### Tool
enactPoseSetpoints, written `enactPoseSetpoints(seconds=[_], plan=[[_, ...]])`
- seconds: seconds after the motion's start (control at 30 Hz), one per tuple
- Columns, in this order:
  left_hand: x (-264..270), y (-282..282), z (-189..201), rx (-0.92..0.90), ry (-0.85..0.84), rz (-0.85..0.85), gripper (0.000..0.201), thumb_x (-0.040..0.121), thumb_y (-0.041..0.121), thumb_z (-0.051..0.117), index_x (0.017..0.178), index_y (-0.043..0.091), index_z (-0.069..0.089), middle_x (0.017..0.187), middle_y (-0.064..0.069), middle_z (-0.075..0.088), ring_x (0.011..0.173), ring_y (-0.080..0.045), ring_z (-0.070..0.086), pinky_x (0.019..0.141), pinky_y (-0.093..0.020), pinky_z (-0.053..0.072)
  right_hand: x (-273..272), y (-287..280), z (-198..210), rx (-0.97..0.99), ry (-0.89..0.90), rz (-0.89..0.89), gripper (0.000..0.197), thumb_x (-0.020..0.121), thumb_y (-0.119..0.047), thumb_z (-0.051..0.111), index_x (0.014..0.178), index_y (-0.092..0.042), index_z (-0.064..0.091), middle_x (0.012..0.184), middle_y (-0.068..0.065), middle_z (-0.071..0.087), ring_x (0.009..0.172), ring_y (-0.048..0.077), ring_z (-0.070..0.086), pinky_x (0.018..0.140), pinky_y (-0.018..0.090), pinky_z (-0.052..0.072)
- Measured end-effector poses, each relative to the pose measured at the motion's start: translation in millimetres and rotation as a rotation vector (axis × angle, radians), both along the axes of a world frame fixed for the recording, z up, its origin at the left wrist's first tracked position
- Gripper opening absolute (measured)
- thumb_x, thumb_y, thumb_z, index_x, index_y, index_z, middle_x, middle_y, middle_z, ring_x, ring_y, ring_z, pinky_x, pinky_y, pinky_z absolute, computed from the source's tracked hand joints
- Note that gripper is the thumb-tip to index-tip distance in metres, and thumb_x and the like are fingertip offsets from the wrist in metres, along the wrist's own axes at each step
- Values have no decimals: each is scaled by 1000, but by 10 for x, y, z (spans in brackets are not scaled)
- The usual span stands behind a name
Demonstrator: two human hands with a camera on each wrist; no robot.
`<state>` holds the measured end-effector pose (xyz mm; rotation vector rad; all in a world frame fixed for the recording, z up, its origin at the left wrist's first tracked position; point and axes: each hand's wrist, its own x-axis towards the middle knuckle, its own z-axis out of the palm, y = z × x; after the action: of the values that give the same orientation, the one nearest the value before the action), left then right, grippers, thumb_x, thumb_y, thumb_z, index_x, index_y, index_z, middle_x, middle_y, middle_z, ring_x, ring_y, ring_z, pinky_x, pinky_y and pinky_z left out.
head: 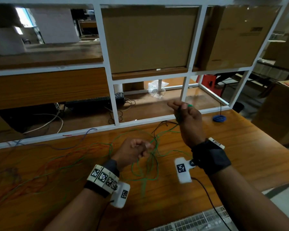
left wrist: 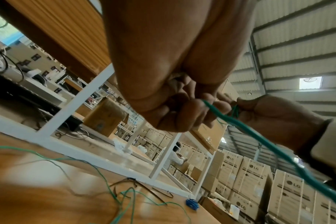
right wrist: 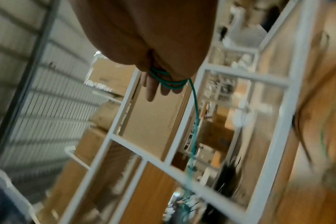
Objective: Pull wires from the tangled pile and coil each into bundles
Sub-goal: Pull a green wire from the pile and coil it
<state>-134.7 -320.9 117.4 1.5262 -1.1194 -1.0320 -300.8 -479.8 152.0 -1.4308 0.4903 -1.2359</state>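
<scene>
A green wire [left wrist: 263,139] runs between my two hands above the wooden table [head: 240,155]. My left hand [head: 144,150] hovers low over the table, its curled fingers [left wrist: 194,115] pinching the wire. Further back my right hand [head: 182,107] is raised, and several green loops [right wrist: 171,84] are wound round its fingers while the thumb holds them. From there the wire hangs down towards the table. The tangled pile [head: 40,172] of orange, green and purple wires sprawls across the left of the table. A coiled blue bundle [head: 219,118] lies at the far right.
A white metal shelf frame [head: 114,97] stands along the table's back edge, with cardboard boxes [head: 148,39] on its shelves. A thin black wire [head: 163,124] lies near the frame. Camera cables trail from both wrists towards the table's front edge.
</scene>
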Motion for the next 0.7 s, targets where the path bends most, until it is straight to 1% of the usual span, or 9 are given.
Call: enactPoseSetpoints(seconds=[0.07, 0.17, 0.27, 0.3, 0.37, 0.43, 0.5, 0.57, 0.7], plan=[[63, 60, 33, 16, -49, 8, 14, 94, 18, 67, 98, 6, 74, 60, -1, 61, 50, -8, 51, 49, -21, 44, -22, -59, -155, -296, 355, -194, 33, 111, -21, 39, 115, -10, 69, 114, 3, 75, 114, 19, 68, 102, 43, 52], [132, 133, 181, 61, -104, 2, 9, 94, 16, 67, 99, 8, 69, 61, -4, 62, 55, -16, 57, 61, -34, 54, -3, -38, -335, -558, 844, -152, 24, 101, -9, 46, 108, -14, 68, 106, 11, 71, 99, 34, 68, 83, 43, 55], [131, 198, 331, 7, -687, 6, 10, 99, 20, 59, 100, 19, 68, 78, -3, 70, 64, -16, 65, 61, -32, 57, -5, 60, -429, -579, 1083, 78, 19, 103, -11, 52, 109, -10, 70, 106, 14, 74, 102, 36, 68, 82, 39, 53], [132, 216, 403, -58, -898, 44, 13, 99, 22, 58, 103, 21, 70, 86, 1, 72, 71, -14, 65, 65, -32, 57, -12, 104, -427, -532, 1094, 214, 22, 106, -18, 50, 107, -11, 71, 102, 10, 76, 101, 32, 70, 86, 42, 54], [240, 186, 513, -184, -1036, 165, 15, 98, 27, 59, 103, 24, 73, 89, 11, 69, 75, -8, 62, 69, -28, 54, -27, 249, -367, -359, 1031, 498, 34, 111, -32, 42, 103, -13, 69, 88, 2, 78, 93, 23, 72, 93, 46, 54], [397, 131, 608, -247, -1002, 219, 15, 96, 38, 59, 97, 31, 73, 81, 16, 66, 68, -2, 58, 62, -26, 51, -35, 385, -278, -249, 903, 686, 48, 112, -38, 36, 96, -9, 70, 79, 1, 76, 89, 22, 71, 96, 50, 53], [495, 59, 652, -300, -971, 175, 13, 92, 47, 61, 88, 40, 71, 78, 15, 69, 70, -2, 61, 62, -33, 53, -33, 491, -176, -188, 827, 860, 59, 113, -33, 34, 84, 7, 67, 79, 4, 74, 89, 17, 71, 100, 54, 51], [486, 5, 700, -377, -923, 96, 6, 88, 44, 69, 82, 44, 70, 79, 16, 69, 74, -3, 63, 63, -37, 54, -26, 568, -104, -104, 768, 1044, 60, 113, -25, 35, 82, 20, 60, 78, 4, 70, 84, 7, 71, 98, 48, 53], [423, -148, 775, -455, -792, 80, 10, 85, 40, 73, 80, 31, 77, 70, 15, 68, 64, -5, 62, 55, -30, 49, 17, 737, 21, 256, 402, 1329, 33, 107, -23, 44, 105, 4, 62, 74, 3, 69, 78, 19, 73, 84, 34, 56]])
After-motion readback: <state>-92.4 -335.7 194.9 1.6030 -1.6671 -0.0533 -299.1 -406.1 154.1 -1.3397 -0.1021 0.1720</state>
